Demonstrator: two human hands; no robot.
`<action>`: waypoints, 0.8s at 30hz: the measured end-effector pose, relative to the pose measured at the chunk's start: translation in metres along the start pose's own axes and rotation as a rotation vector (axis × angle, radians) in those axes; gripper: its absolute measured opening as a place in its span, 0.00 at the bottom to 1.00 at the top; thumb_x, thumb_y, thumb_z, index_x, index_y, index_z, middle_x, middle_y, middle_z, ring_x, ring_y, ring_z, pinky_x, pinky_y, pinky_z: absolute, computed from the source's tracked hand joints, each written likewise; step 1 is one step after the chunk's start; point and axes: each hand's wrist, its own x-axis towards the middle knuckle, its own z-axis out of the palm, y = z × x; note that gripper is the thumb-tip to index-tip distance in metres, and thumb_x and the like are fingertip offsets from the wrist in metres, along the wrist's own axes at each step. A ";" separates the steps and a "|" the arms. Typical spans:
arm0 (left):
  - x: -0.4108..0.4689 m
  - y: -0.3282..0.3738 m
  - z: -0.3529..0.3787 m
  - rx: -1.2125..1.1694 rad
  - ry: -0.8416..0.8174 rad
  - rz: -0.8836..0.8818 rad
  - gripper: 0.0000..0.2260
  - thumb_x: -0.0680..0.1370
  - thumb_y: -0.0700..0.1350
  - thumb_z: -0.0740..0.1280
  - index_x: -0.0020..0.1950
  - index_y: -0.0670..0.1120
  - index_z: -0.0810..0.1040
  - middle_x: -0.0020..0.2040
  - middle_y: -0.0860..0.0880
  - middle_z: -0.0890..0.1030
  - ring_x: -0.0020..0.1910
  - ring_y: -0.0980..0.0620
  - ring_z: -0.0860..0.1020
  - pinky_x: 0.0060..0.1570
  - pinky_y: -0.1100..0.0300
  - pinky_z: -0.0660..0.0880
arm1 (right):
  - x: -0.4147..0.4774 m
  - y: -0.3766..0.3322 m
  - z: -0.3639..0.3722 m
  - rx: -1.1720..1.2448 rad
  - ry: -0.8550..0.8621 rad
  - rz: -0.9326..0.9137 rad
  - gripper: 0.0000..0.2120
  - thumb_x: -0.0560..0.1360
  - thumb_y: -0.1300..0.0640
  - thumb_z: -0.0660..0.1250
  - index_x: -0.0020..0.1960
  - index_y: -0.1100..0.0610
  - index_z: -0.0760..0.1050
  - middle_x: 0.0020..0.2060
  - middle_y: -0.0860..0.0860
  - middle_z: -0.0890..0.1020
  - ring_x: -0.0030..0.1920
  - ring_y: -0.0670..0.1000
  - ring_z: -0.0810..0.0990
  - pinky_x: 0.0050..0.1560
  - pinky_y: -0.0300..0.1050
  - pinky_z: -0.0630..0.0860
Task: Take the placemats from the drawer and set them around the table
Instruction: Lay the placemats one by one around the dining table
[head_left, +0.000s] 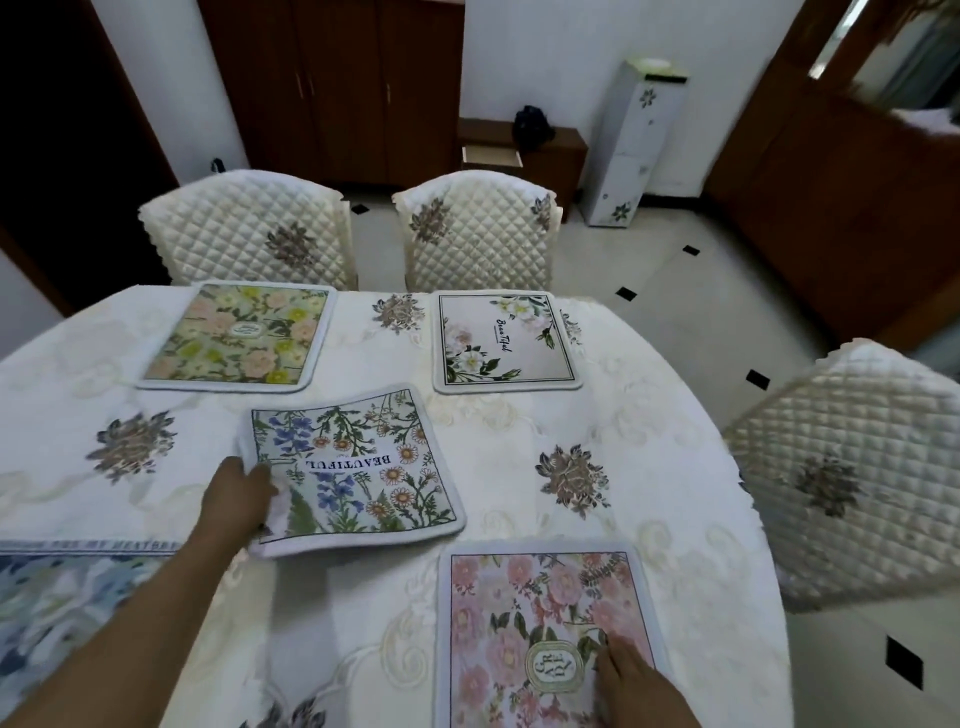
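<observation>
My left hand (240, 499) grips the left edge of a blue-and-daisy placemat (358, 467) marked BEAUTIFUL, which lies askew mid-table with that edge slightly lifted. My right hand (631, 680) rests flat, fingers spread, on a pink floral placemat (519, 623) at the near right. A yellow-and-peach floral placemat (239, 338) lies at the far left, and a white placemat (506, 343) with corner flowers at the far right. A blue floral placemat (47, 603) shows at the near left edge. All sit on the table (649, 415) with its cream embroidered cloth.
Two quilted cream chairs (249, 234) (478, 228) stand at the far side and a third (852, 478) at the right. Behind them a low wooden cabinet (550, 156) has an open drawer (491, 157). A white floral stand (631, 150) is against the wall.
</observation>
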 end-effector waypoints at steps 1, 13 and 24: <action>-0.016 0.011 -0.002 -0.112 -0.016 -0.003 0.07 0.80 0.42 0.59 0.48 0.38 0.72 0.43 0.38 0.78 0.40 0.39 0.77 0.25 0.55 0.75 | 0.003 0.000 -0.009 0.005 -0.028 0.006 0.29 0.41 0.41 0.85 0.38 0.55 0.87 0.34 0.50 0.87 0.33 0.47 0.86 0.24 0.36 0.78; -0.249 0.020 0.017 -0.280 -0.099 -0.071 0.01 0.82 0.47 0.62 0.51 0.53 0.71 0.44 0.52 0.78 0.40 0.55 0.77 0.39 0.58 0.71 | 0.076 0.010 -0.083 1.573 -0.541 0.538 0.23 0.79 0.45 0.62 0.62 0.63 0.74 0.55 0.57 0.80 0.50 0.57 0.81 0.48 0.48 0.77; -0.337 0.052 0.083 0.027 0.021 0.076 0.11 0.81 0.47 0.60 0.41 0.44 0.73 0.34 0.43 0.81 0.33 0.48 0.81 0.32 0.56 0.72 | 0.050 0.092 -0.104 1.057 -0.100 0.230 0.10 0.80 0.55 0.56 0.41 0.54 0.67 0.36 0.50 0.74 0.32 0.49 0.75 0.28 0.42 0.65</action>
